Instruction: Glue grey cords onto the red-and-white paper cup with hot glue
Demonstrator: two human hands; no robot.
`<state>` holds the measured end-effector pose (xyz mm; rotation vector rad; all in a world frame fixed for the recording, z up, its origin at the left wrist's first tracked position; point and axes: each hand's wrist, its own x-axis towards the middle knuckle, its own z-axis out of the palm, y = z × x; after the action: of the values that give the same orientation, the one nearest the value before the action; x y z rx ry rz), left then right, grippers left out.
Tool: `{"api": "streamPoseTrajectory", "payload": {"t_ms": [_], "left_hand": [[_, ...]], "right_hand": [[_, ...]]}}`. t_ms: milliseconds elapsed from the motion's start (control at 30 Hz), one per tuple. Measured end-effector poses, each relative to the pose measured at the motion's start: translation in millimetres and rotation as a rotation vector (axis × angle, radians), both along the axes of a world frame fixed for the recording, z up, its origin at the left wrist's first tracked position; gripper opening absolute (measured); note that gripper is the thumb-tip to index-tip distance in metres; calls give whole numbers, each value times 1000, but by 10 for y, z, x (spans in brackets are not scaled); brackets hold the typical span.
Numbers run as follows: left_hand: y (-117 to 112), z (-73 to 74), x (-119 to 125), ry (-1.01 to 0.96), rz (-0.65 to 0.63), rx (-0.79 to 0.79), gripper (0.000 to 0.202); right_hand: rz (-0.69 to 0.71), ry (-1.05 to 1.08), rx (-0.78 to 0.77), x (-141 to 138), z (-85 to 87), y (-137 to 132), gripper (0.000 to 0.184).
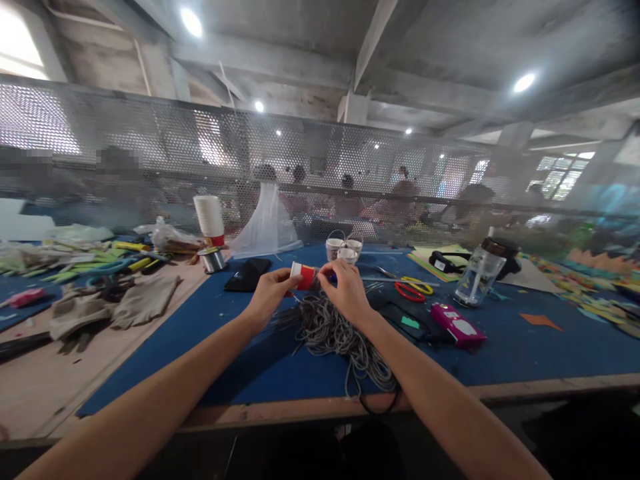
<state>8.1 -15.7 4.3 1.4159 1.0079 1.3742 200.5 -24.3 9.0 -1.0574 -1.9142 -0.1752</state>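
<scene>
A small paper cup (303,275), red with a white rim, lies on its side above the blue mat (210,347). My left hand (270,297) is closed around its left end. My right hand (345,290) pinches its right end, fingers pressed together. Both hands hover over a tangled heap of grey cord (335,333) that spills toward the table's front edge. Behind the hands stand small white cups with wire handles (345,248).
A black pouch (247,274) lies left of the hands; stacked paper cups (210,219) and a metal spool (213,259) stand further left. Scissors (413,289), a magenta case (457,325) and a clear jug (477,275) lie right. Grey gloves (115,307) lie on the left. People sit behind a mesh screen (320,167).
</scene>
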Motion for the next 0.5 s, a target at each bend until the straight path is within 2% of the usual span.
{"api": "streamPoseTrajectory", "payload": {"t_ms": [500], "left_hand": [[-37,22,8,97,-60,56,27]], "right_hand": [[-8,0,15,29,27,-8,10]]}}
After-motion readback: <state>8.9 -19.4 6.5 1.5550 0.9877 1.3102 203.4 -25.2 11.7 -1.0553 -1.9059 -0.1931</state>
